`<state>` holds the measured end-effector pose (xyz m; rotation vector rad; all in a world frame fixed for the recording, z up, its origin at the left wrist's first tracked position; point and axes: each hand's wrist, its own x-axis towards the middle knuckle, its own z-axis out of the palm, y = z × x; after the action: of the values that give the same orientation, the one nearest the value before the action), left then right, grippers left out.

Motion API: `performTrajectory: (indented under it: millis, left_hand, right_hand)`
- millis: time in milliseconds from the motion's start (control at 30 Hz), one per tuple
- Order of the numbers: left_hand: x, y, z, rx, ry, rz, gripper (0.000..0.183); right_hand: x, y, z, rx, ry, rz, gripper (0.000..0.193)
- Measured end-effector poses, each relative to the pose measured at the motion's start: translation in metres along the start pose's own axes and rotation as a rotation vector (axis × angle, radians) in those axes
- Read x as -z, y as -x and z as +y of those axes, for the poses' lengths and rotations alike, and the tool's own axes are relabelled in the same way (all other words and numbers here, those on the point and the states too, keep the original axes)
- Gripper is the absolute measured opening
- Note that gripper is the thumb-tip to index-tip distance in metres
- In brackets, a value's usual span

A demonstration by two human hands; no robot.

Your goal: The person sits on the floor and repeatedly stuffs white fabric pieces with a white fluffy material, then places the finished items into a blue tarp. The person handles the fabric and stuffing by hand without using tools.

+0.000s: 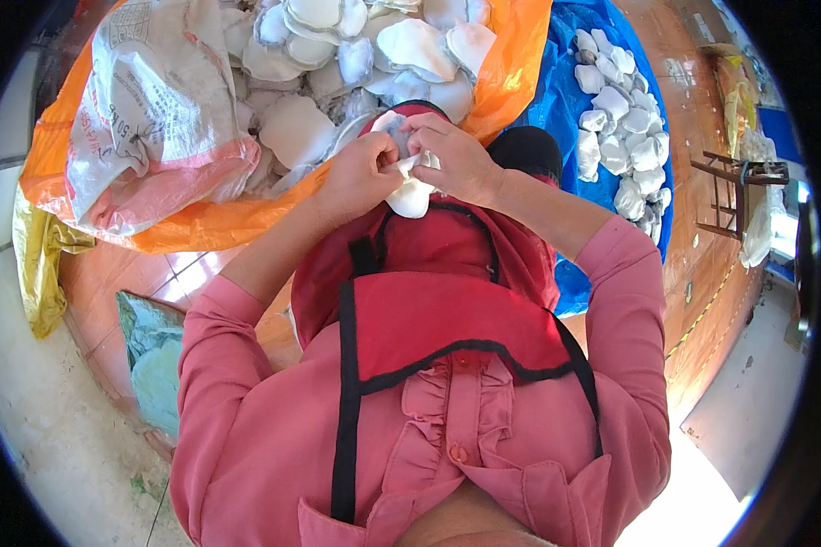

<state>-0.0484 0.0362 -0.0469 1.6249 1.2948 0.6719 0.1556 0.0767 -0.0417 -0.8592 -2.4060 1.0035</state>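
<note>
Both hands, left (360, 173) and right (456, 159), pinch one white pad (410, 193) over the lap, fingers clenched on its edge. A large heap (337, 55) waits on the orange sheet (201, 223); a smaller pile (625, 128) on the blue sheet (543, 100) suggests most work remains.

Looks like a small workshop doing piecework on the floor

White foam pads (356, 55) heaped on an orange sheet (219, 223), more on a blue tarp (556, 100), big printed sack (155, 109), bare tile floor (702, 228).
</note>
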Motion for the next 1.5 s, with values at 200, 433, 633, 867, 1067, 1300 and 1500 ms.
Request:
performTrajectory:
  millis: [200, 433, 633, 867, 1067, 1300, 1500]
  left_hand:
    - [0.019, 0.009, 0.022, -0.147, -0.054, -0.216, 0.019]
    - [0.023, 0.012, 0.021, -0.481, -0.193, -0.357, 0.030]
    - [0.024, 0.029, 0.045, -0.358, -0.227, -0.338, 0.037]
    - [0.012, 0.053, 0.042, 0.020, -0.110, -0.330, 0.033]
    - [0.001, 0.040, 0.024, -0.055, -0.254, -0.205, 0.030]
    - [0.000, 0.013, 0.002, -0.049, -0.358, -0.120, 0.022]
    - [0.001, -0.009, -0.008, -0.054, -0.408, -0.115, 0.021]
  right_hand:
    - [-0.005, 0.022, -0.008, -0.101, -0.185, 0.119, 0.024]
    - [-0.007, 0.042, -0.002, -0.172, -0.413, 0.032, 0.023]
    - [-0.014, 0.047, -0.003, -0.205, -0.643, -0.065, 0.024]
    - [-0.027, 0.059, -0.016, -0.493, -0.990, -0.225, 0.029]
    - [-0.026, 0.048, -0.007, -0.386, -0.707, -0.201, 0.038]
    - [-0.033, 0.020, 0.002, -0.329, -0.278, -0.060, 0.031]
    - [-0.038, 0.003, 0.015, -0.429, -0.135, -0.038, 0.032]
